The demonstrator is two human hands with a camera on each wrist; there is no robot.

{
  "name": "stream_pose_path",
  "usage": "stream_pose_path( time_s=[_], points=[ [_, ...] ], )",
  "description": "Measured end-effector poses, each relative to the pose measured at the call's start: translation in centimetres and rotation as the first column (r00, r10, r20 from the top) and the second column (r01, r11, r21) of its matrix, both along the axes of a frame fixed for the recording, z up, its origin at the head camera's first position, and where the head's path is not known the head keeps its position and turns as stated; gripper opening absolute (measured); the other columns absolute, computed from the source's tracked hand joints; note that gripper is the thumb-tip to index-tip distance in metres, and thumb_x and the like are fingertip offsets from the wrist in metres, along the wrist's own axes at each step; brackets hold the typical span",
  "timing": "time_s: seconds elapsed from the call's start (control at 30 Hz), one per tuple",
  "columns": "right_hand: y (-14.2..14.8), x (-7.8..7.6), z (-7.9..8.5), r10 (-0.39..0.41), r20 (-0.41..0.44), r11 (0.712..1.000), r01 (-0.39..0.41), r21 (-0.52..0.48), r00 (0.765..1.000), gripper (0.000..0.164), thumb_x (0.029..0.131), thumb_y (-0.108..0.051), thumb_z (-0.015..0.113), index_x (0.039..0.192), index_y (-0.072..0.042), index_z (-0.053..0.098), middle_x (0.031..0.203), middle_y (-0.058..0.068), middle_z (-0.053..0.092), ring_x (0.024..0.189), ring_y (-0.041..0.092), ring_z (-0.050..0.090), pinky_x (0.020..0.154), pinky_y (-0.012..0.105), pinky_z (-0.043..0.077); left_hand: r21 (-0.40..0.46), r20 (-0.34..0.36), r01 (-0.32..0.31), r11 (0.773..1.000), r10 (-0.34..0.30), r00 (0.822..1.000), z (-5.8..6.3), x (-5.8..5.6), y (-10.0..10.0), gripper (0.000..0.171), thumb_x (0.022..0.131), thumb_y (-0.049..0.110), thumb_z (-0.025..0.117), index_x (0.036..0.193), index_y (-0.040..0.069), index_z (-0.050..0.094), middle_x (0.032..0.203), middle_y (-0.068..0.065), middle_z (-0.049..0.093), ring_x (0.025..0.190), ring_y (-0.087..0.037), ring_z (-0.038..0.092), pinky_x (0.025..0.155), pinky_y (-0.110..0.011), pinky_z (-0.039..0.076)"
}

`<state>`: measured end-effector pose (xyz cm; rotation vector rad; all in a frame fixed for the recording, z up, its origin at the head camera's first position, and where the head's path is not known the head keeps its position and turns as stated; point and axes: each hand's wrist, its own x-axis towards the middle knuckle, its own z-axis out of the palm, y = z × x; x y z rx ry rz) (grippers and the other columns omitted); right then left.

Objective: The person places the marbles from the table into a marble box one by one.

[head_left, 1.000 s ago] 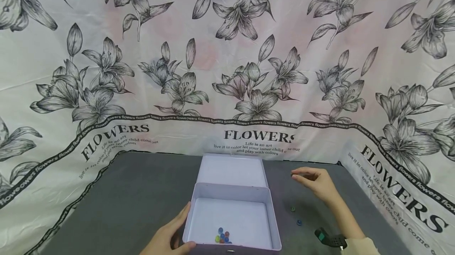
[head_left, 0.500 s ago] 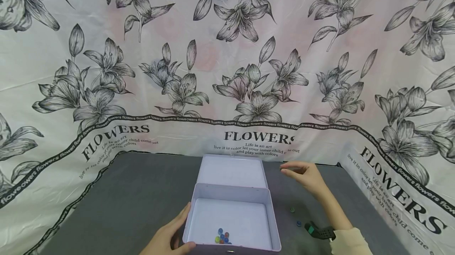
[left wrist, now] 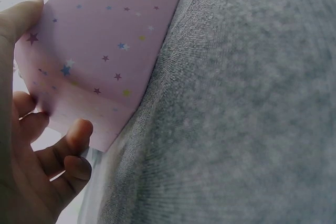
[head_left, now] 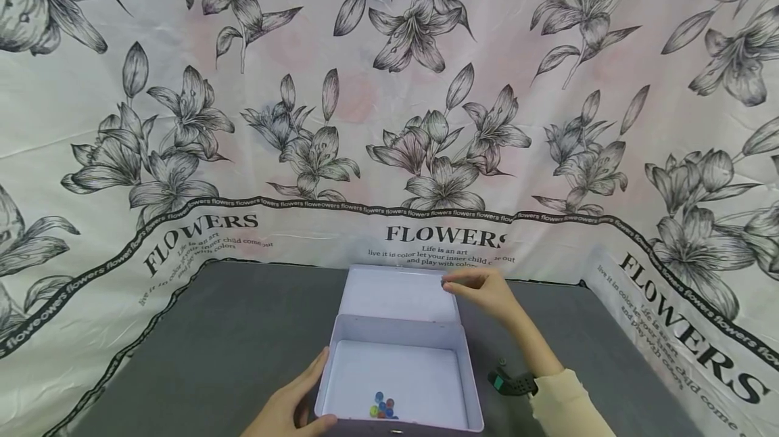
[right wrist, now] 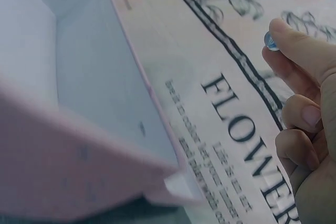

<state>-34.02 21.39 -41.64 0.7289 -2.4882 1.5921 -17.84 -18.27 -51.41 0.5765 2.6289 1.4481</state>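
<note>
A pale lilac box (head_left: 397, 383) with its lid (head_left: 395, 293) folded back stands on the grey table; small stars dot its outside in the left wrist view. Several blue, red and yellow-green marbles (head_left: 381, 406) lie together inside near the front wall. My left hand (head_left: 291, 402) grips the box's front left corner, thumb at the front and fingers along the side. Between thumb and index finger my right hand (head_left: 481, 291) pinches a clear blue marble (right wrist: 271, 41). This hand hovers over the right edge of the lid, its other fingers curled.
To the right of the box a green marble (head_left: 502, 361) lies on the grey tabletop (head_left: 255, 329), partly behind the black wrist strap (head_left: 512, 383). A white cloth (head_left: 322, 234) with flower prints and lettering hangs behind and around the table.
From over the table at the right, my right hand has moved left to the lid with its marble. A blue marble on the table is now hidden behind the wrist strap. The left hand stays put.
</note>
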Motion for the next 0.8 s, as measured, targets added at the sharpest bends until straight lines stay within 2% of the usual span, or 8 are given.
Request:
stream_pose_path(
  time_s=[0.27, 0.33, 0.47, 0.57, 0.73, 0.8],
  points=[
    [-3.4, -0.3, 0.7, 0.096, -0.024, 0.995, -0.096, 0.007, 0.995, 0.019, 0.096, -0.013, 0.080, 0.114, -0.006, 0.082, 0.117, 0.011, 0.078, 0.084, 0.021, 0.076, 0.082, 0.043, 0.061, -0.016, -0.019, 0.004, 1.000, -0.004, 1.000, 0.2, 0.1, 0.1, 0.090, 0.099, 0.034, 0.077, 0.169, 0.010, 0.026, 0.171, -0.023, 0.028, 0.057, 0.002, 0.039, 0.053, -0.022, 0.044],
    [-4.1, -0.4, 0.7, 0.107, -0.017, 0.994, -0.106, 0.018, 0.994, 0.019, 0.096, -0.014, 0.080, 0.113, -0.007, 0.082, 0.119, 0.011, 0.078, 0.081, 0.029, 0.076, 0.081, 0.044, 0.061, -0.018, -0.014, 0.000, 1.000, 0.000, 1.000, 0.3, 0.1, 0.1, 0.090, 0.099, 0.035, 0.077, 0.169, 0.010, 0.027, 0.171, -0.023, 0.028, 0.057, 0.002, 0.039, 0.053, -0.022, 0.044],
    [-5.5, -0.5, 0.7, 0.140, -0.006, 0.990, -0.139, 0.026, 0.990, 0.017, 0.096, -0.013, 0.080, 0.112, -0.006, 0.083, 0.119, 0.013, 0.078, 0.079, 0.040, 0.073, 0.074, 0.035, 0.058, -0.021, -0.013, -0.006, 1.000, 0.005, 1.000, 0.3, 0.2, 0.1, 0.090, 0.099, 0.036, 0.077, 0.169, 0.010, 0.026, 0.171, -0.023, 0.028, 0.057, 0.001, 0.039, 0.052, -0.022, 0.044],
    [-6.5, -0.6, 0.5, 0.176, -0.007, 0.984, -0.176, 0.024, 0.984, 0.017, 0.096, -0.013, 0.080, 0.111, -0.005, 0.082, 0.117, 0.012, 0.079, 0.082, 0.043, 0.074, 0.072, 0.030, 0.055, -0.016, -0.018, -0.005, 1.000, 0.004, 1.000, 0.2, 0.2, 0.1, 0.090, 0.098, 0.036, 0.077, 0.168, 0.009, 0.027, 0.170, -0.024, 0.029, 0.056, 0.001, 0.040, 0.052, -0.022, 0.044],
    [-7.7, -0.7, 0.2, 0.230, 0.007, 0.973, -0.230, 0.017, 0.973, 0.017, 0.096, -0.013, 0.081, 0.109, -0.004, 0.083, 0.114, 0.010, 0.079, 0.088, 0.048, 0.073, 0.071, 0.029, 0.055, -0.004, -0.001, -0.006, 1.000, 0.006, 1.000, 0.0, 0.0, 0.0, 0.091, 0.098, 0.038, 0.077, 0.168, 0.010, 0.028, 0.171, -0.023, 0.028, 0.056, 0.001, 0.040, 0.052, -0.021, 0.044],
    [-8.2, -0.7, 0.0, 0.245, 0.007, 0.969, -0.245, 0.026, 0.969, 0.017, 0.095, -0.014, 0.081, 0.109, -0.004, 0.083, 0.113, 0.009, 0.080, 0.090, 0.046, 0.073, 0.071, 0.029, 0.056, -0.001, 0.005, -0.008, 1.000, 0.008, 1.000, 0.0, 0.0, 0.1, 0.090, 0.098, 0.038, 0.077, 0.168, 0.010, 0.028, 0.170, -0.023, 0.029, 0.055, 0.001, 0.040, 0.052, -0.022, 0.043]
  ],
)
